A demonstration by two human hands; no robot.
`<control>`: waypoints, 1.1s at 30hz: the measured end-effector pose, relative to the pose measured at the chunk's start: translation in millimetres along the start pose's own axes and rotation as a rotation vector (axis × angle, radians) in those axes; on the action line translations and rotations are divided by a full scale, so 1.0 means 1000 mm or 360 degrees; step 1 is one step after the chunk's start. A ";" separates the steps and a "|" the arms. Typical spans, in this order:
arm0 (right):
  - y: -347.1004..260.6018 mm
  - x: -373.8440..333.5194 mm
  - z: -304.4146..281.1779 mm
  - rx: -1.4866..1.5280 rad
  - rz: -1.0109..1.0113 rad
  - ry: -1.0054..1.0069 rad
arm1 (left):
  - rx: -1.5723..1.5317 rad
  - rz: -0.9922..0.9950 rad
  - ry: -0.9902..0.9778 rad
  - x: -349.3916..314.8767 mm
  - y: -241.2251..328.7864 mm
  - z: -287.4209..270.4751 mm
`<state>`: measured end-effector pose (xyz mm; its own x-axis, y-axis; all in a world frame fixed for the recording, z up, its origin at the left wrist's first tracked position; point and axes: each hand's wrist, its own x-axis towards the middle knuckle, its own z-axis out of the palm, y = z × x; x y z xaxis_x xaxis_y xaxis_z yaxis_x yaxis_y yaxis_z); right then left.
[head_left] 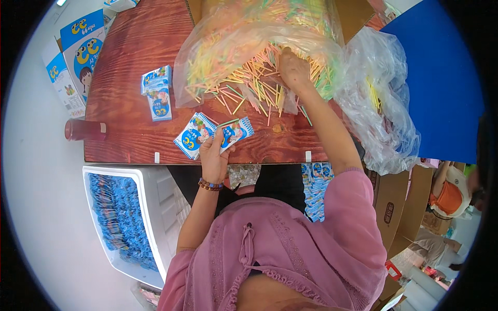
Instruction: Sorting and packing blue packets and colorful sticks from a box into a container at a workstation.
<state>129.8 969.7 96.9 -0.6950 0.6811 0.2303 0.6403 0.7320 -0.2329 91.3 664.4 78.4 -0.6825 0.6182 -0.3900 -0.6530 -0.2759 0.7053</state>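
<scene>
My left hand [212, 154] is closed at the near edge of the table, holding small blue-and-white packets [194, 136] fanned apart. A green stick and a pink one lie across the packets' upper edges. My right hand [294, 71] reaches into a loose heap of thin pastel sticks [244, 78], in pink, yellow, orange and green. Its fingers are bent together among the sticks, and what they pinch, if anything, is hidden. The heap spills from the mouth of a large clear plastic bag [202, 54] lying on the table.
Two more packets [160, 98] lie overlapped on the red-brown wooden table [129, 46]. A reddish cylinder [85, 129] sits at its left edge. Below left stands a white foam box [155, 207] full of blue packets. Crumpled clear plastic [378, 103] hangs at the right beside a blue panel [441, 78].
</scene>
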 end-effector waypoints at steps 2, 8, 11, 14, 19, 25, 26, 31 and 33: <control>-0.001 0.001 0.004 -0.0036 -0.0032 0.0015 | -0.0009 -0.0008 -0.0012 0.000 0.000 0.001; -0.012 0.007 0.016 -0.0099 -0.0032 -0.0176 | 0.0009 -0.0009 -0.0026 -0.001 0.003 0.000; -0.012 0.006 0.019 -0.0102 -0.0017 -0.0163 | 0.0019 -0.0017 -0.0026 -0.001 0.002 -0.001; 0.002 0.009 0.022 0.0071 0.0007 -0.0028 | 0.0010 -0.0028 -0.0019 -0.002 0.002 0.002; 0.006 0.009 0.007 0.0996 0.0261 -0.0217 | 0.0039 -0.0001 -0.0020 -0.001 0.002 -0.002; -0.007 -0.010 -0.005 0.1572 0.0467 -0.0190 | 0.0025 0.0019 0.0004 -0.002 0.001 -0.003; -0.004 -0.011 -0.002 0.1570 0.0472 -0.0179 | 0.0027 0.0015 -0.0007 -0.002 0.001 -0.002; -0.004 -0.016 0.006 0.2086 0.0330 0.0020 | -0.0010 -0.0006 -0.0061 0.001 -0.003 -0.003; -0.017 -0.024 0.006 0.2164 0.0353 -0.0006 | -0.0008 0.0001 -0.0029 -0.001 -0.001 -0.003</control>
<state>133.4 941.0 89.6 -0.6236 0.7790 0.0652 -0.0824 0.0175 -0.9964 91.6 662.3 76.4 -0.6768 0.6314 -0.3785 -0.6540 -0.2798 0.7028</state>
